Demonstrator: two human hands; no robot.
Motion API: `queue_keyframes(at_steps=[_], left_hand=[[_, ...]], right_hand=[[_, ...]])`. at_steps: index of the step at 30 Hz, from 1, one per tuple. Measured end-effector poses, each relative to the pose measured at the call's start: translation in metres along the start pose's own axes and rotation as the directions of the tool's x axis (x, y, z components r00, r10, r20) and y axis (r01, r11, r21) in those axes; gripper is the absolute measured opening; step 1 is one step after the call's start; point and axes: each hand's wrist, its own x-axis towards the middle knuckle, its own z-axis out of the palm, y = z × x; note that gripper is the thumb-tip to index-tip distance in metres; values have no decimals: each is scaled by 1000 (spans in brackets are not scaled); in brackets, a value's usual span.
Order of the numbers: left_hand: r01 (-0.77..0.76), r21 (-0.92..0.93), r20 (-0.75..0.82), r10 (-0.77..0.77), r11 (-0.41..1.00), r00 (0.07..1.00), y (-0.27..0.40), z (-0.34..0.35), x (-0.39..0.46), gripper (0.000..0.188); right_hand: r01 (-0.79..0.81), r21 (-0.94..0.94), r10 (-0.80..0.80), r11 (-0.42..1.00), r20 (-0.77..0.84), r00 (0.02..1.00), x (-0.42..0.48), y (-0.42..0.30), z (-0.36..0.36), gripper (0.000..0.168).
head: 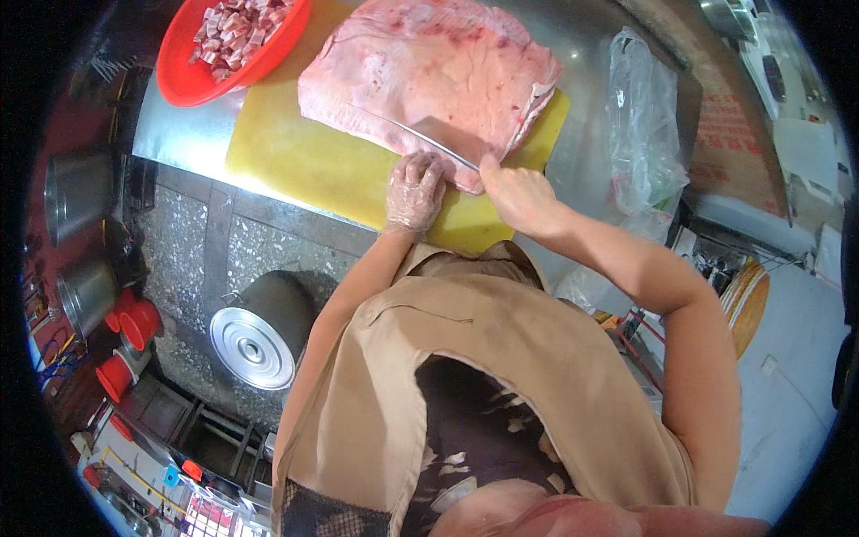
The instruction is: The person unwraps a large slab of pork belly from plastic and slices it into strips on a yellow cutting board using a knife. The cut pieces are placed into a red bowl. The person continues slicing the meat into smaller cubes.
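Note:
A large slab of raw pork (429, 74) lies skin side up on a yellow cutting board (302, 158). My right hand (517, 194) grips a knife at the slab's near right corner. The narrow blade of the knife (436, 145) points up and left across the near edge of the meat. My left hand (416, 191), in a clear plastic glove, rests with bent fingers against the near edge, left of the knife. What its fingertips press on is partly hidden. A red plastic bowl (174, 74) of cut meat pieces (238, 37) stands at the upper left.
The board lies on a metal tabletop (168, 131). Clear plastic bags (641, 127) lie on its right side. A lidded metal pot (251, 346) stands on the floor at lower left, with more pots (87, 288) and red buckets (139, 323) beyond. Cardboard (735, 148) is at the right.

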Motion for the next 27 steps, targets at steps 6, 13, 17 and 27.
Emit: queue_keyframes(at_steps=[6, 13, 17, 27], left_hand=[[4, 35, -1, -4, 999, 1000, -2, 7, -5, 39], [0, 2, 7, 0, 1000, 1000, -1, 3, -2, 34], [26, 18, 0, -26, 999, 1000, -6, 6, 2, 41], [26, -15, 32, -25, 1000, 999, -2, 0, -4, 36]], right_hand=[[-31, 130, 55, 991, -185, 981, -23, 32, 77, 19], [30, 57, -21, 998, -139, 990, -4, 36, 64, 11], [67, 135, -24, 989, -298, 954, -11, 54, 98, 19], [-90, 11, 86, 996, 194, 977, 13, 3, 6, 14]])
